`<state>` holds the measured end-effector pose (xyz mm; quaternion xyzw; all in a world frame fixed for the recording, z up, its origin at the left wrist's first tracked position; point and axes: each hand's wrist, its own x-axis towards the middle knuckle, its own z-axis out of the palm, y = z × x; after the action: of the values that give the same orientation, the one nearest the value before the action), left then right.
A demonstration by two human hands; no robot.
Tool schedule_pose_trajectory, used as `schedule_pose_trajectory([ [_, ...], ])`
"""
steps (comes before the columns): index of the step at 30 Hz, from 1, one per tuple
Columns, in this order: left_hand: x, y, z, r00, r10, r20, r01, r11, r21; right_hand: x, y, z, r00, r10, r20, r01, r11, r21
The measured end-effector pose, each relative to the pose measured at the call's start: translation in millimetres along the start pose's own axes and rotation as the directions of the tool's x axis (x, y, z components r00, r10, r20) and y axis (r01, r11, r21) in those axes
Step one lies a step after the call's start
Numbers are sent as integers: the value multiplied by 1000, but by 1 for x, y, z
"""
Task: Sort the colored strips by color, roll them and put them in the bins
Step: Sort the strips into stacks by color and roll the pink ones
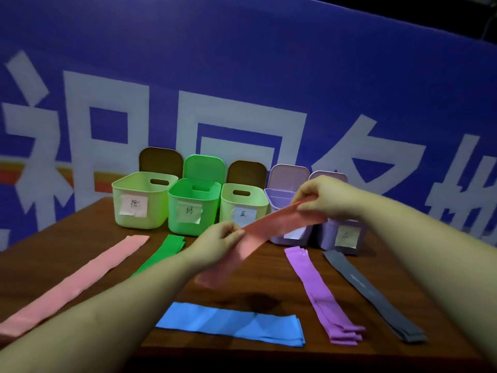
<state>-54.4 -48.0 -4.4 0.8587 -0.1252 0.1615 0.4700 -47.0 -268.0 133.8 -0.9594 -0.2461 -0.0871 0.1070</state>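
On the dark wooden worktop (269, 267) lie, left to right, pink (72, 284), green (164, 253), blue (231, 324), purple (320, 292) and grey strips (373, 294). Above them, left hand (217, 242) and right hand (322, 196) fingers pinch a salmon-pink elastic strip (269, 224), hiding part of the lilac plastic bins (347, 235) behind.

Five bins (243, 203) stand in a row at the table's (88, 227) far edge, before a banner (269, 76). Strip piles (321, 294) lie on the table nearer the viewer, one before most bins. One pile (231, 323) lies crosswise at the near edge. Both hands hold one strip (269, 227) above the table centre.
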Motion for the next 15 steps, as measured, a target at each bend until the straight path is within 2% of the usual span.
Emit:
schedule_pose_trajectory([
  [7, -35, 2, -59, 1000, 16, 22, -22, 967, 255, -1, -10, 14, 997, 72, -31, -67, 987, 147],
  [12, -68, -15, -103, 997, -77, 30, 64, 943, 328, 9, -26, 40, 993, 115, 6, -110, 925, 363],
  [15, -90, -30, -131, 992, -127, 3, 118, 931, 346, 20, -42, 63, 996, 87, 36, -94, 923, 374],
])
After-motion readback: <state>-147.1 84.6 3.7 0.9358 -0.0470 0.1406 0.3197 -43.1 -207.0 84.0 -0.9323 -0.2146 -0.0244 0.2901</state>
